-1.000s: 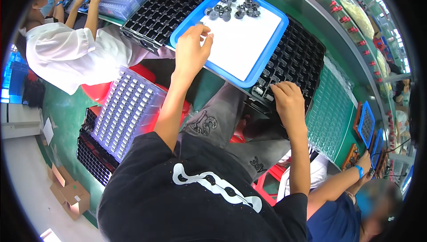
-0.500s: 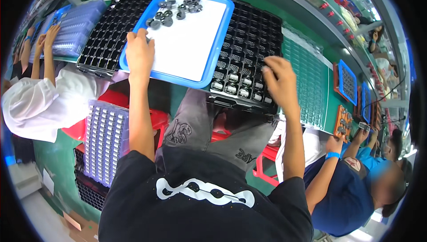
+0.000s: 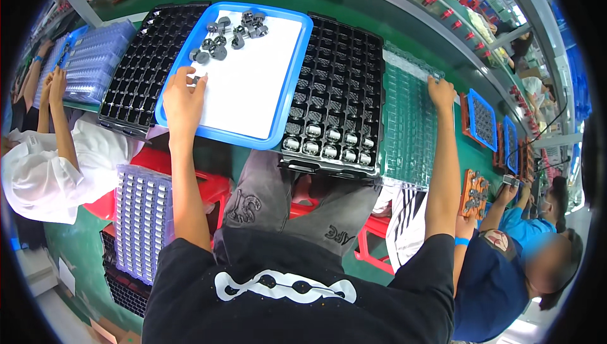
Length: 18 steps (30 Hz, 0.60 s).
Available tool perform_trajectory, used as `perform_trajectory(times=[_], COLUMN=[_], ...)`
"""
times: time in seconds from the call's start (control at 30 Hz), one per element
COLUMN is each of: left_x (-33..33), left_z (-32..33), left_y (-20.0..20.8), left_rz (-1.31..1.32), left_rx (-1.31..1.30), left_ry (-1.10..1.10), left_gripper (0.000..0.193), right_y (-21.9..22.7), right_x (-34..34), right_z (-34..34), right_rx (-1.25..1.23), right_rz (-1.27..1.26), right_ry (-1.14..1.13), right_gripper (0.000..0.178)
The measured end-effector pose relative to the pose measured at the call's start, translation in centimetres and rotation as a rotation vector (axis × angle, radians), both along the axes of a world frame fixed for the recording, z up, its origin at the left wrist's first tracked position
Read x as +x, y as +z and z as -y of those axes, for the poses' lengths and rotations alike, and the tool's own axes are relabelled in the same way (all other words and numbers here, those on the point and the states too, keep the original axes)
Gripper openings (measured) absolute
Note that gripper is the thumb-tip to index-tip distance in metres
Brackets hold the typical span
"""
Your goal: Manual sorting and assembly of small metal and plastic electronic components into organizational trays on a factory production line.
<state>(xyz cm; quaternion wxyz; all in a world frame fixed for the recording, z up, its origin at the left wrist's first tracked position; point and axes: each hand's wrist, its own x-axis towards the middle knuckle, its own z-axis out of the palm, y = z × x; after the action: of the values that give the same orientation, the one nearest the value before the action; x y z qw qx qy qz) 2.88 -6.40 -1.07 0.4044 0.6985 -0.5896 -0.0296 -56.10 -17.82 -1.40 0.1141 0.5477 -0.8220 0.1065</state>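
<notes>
My left hand point(image 3: 182, 101) is over the left edge of a blue-rimmed tray point(image 3: 306, 47) with a white bottom, pinching a small dark part point(image 3: 195, 80) between thumb and fingers. Toward the tray's far side lies a loose group of dark round parts point(image 3: 218, 41). My right hand point(image 3: 442, 96) reaches out to the far right corner of a clear plastic compartment tray point(image 3: 408, 113). Its fingers are bent together there, and what they hold is hidden. Between the hands, a black compartment tray point(image 3: 338, 72) has shiny metal-capped parts in its near rows.
Another black compartment tray point(image 3: 152, 60) lies left of the blue one. Stacked clear trays point(image 3: 104, 60) stand beyond it, near a co-worker in a white top point(image 3: 50, 167). A purple tray of silver parts point(image 3: 144, 217) sits low at left. To the right a co-worker handles an orange fixture point(image 3: 474, 193).
My right hand has moved right and away, from above the black tray to the clear tray's far corner. The left hand stays at the blue tray. The view has shifted slightly.
</notes>
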Motion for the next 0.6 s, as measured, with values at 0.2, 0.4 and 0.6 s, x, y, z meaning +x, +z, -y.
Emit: perform_trajectory(times=[0.2, 0.4, 0.6], left_x=[-0.3, -0.3, -0.3], left_z=[0.0, -0.1, -0.5], left_y=[0.2, 0.4, 0.8], left_rz=[-0.047, -0.083, -0.185], left_rx=[0.001, -0.016, -0.061], left_ry=[-0.039, -0.050, -0.063], left_gripper=[0.025, 0.023, 0.025], right_y=[-0.1, -0.2, -0.5], right_x=[1.0, 0.7, -0.2], right_z=[0.3, 0.9, 1.2], right_rx=[0.031, -0.203, -0.307], right_rz=[0.048, 0.010, 0.135], right_ry=[-0.109, 0.035, 0.051], right_gripper=[0.052, 0.035, 0.019])
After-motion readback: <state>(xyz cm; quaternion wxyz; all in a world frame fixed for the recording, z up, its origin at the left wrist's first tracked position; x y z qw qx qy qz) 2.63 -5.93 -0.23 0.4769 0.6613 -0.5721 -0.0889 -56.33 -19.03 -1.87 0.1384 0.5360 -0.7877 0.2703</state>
